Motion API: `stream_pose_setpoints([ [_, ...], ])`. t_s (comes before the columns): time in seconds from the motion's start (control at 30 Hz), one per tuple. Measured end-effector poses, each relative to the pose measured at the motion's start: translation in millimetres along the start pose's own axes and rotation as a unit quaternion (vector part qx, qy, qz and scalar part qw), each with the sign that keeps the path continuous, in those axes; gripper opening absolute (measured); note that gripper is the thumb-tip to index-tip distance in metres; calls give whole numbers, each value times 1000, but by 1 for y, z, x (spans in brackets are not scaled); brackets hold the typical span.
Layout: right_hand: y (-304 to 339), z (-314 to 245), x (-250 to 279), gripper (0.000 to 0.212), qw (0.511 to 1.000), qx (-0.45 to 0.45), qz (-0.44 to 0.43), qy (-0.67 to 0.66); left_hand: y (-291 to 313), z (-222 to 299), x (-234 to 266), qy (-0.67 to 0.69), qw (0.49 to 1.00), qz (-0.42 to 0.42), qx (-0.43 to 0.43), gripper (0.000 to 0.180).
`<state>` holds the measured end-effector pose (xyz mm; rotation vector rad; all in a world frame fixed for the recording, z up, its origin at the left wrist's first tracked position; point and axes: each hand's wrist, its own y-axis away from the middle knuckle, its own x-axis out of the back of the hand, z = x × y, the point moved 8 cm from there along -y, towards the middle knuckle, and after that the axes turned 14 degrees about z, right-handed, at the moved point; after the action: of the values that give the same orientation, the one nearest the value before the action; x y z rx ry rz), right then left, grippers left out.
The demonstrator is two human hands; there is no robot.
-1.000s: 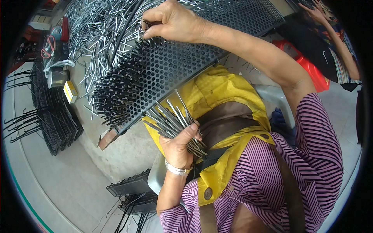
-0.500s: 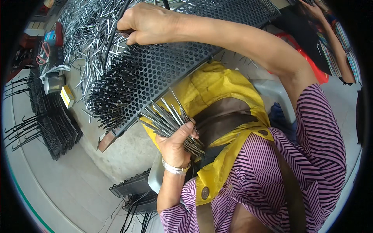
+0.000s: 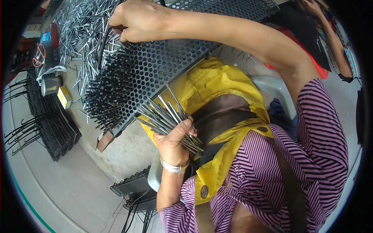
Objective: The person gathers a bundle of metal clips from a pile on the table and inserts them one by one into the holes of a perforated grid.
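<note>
My left hand (image 3: 173, 145) is wrapped round a bundle of thin grey metal rods (image 3: 163, 116), their ends fanning out toward the rack. My right hand (image 3: 142, 21) reaches across to the far side of a black perforated rack (image 3: 155, 66), fingers curled and pinched low over it. What the pinch holds, if anything, is hidden. Just nearer than that hand, many dark-tipped rods (image 3: 107, 91) stand packed upright in the rack's holes at its left end. A dark bar (image 3: 103, 48) runs down beside my right fingers.
Loose silvery rods (image 3: 83, 27) are heaped beyond the rack. At left are black hooked racks (image 3: 56, 128), a yellow box (image 3: 64, 97), a metal cup (image 3: 50, 84) and scissors (image 3: 39, 55). A yellow apron (image 3: 229, 79) covers my lap. Another person's arm (image 3: 334, 39) shows at far right.
My right hand has shifted slightly left and up in the picture, still pinched. The left hand keeps its bundle, almost in the same place.
</note>
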<state>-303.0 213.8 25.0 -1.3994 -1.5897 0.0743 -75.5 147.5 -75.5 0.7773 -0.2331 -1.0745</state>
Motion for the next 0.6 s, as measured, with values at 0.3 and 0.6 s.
stream_pose_setpoints([
  [0.3,18,0,22,7,990,8,132,-50,1,2,1,1,1000,5,-3,20],
  [0.6,7,4,12,14,999,-46,25,10,1,-1,-1,-4,1000,2,-11,21],
])
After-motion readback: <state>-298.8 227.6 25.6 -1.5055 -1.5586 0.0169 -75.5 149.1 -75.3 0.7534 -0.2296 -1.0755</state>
